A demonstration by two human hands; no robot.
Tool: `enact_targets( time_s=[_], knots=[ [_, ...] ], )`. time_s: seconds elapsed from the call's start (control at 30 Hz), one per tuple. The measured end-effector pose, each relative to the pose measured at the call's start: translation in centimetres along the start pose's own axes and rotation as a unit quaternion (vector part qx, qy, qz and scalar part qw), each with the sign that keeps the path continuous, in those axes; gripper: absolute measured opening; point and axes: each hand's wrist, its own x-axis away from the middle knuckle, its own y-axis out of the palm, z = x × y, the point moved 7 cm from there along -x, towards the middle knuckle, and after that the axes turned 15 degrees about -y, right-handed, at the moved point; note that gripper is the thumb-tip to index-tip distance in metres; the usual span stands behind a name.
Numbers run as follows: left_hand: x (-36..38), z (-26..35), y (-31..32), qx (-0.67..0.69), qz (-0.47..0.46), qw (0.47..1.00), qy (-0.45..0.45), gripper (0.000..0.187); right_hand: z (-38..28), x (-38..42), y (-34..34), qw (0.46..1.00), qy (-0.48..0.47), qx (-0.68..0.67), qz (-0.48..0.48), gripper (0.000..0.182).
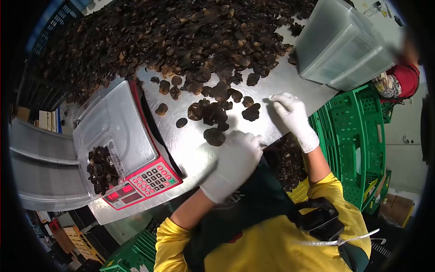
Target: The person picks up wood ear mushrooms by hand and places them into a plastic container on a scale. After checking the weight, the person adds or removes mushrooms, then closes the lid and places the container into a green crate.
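Dark brown wood ear mushrooms [219, 113] lie loose on the metal table [267, 88] in front of me. My left hand [240, 156], in a white glove, is smeared by motion over the table's near edge, just right of a single round mushroom [214, 136]. My right hand [290, 111], gloved too, hovers to the right of a small mushroom clump [251, 112]. Its fingers are loosely bent, with a gap at the thumb and nothing seen between them. On the red scale [122, 120] at left sits a clear plastic punnet [118, 165] with mushrooms in it.
A large heap of mushrooms [181, 41] covers the table's far side. Stacked clear containers stand at the right [340, 45] and far left [45, 163]. Green crates [353, 145] rise beside my right arm. Below the edge, more mushrooms [285, 161] fill a yellow basket [299, 192]. Another person's red sleeve [403, 81] shows at right.
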Motion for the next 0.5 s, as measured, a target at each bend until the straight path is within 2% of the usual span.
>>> enact_targets(
  time_s=[0.03, 0.07, 0.13, 0.17, 0.2, 0.23, 0.3, 0.33, 0.37, 0.43, 0.47, 0.5],
  knots=[
    [0.6, 0.9, 0.9, 0.041, -0.052, 0.998, 0.016, 0.019, -0.9, -0.4, 0.5, 1.0, -0.011, -0.004, -0.008, 0.02],
    [0.6, 0.7, 1.0, 0.041, -0.052, 0.998, 0.016, 0.019, -1.3, -0.6, 1.4, 1.0, -0.004, -0.017, -0.024, 0.024],
    [0.4, -1.0, 2.2, -0.081, -0.092, 0.992, -0.031, 0.031, -2.3, -0.8, 3.1, 0.996, 0.051, -0.048, -0.062, 0.042],
    [0.0, -1.6, 2.0, -0.081, -0.09, 0.992, -0.032, 0.031, -2.5, -0.9, 3.8, 0.99, 0.088, -0.062, -0.09, 0.05],
    [-0.5, -2.2, 0.5, -0.126, 0.004, 0.991, -0.039, 0.036, -2.2, -0.6, 4.7, 0.994, 0.081, -0.018, -0.072, 0.061],
    [-0.9, -3.0, -1.0, -0.171, 0.098, 0.979, -0.046, 0.042, -1.9, -0.7, 5.3, 0.995, 0.084, 0.0, -0.05, 0.061],
    [-1.6, -5.4, -0.5, -0.292, 0.116, 0.948, -0.052, 0.047, -2.1, -1.1, 5.6, 0.994, 0.109, -0.017, 0.019, 0.059],
    [-1.6, -6.4, 0.0, -0.28, 0.071, 0.955, -0.07, 0.045, -1.8, -1.8, 5.9, 0.995, 0.078, 0.059, -0.007, 0.042],
    [-1.3, -6.7, 0.0, -0.281, 0.071, 0.955, -0.069, 0.045, -1.5, -2.1, 6.1, 0.995, 0.078, 0.059, -0.007, 0.042],
    [-0.8, -6.7, -0.1, -0.285, 0.03, 0.955, -0.072, 0.044, -1.9, -2.7, 6.6, 0.997, 0.034, 0.064, -0.019, 0.028],
    [-0.5, -6.5, -0.6, -0.254, 0.039, 0.964, -0.065, 0.039, -2.1, -2.8, 6.0, 0.999, 0.038, 0.029, 0.021, 0.021],
    [0.0, -6.7, -0.7, -0.254, 0.04, 0.964, -0.066, 0.039, -1.5, -2.7, 5.9, 0.998, 0.051, -0.024, 0.04, 0.022]
  ],
)
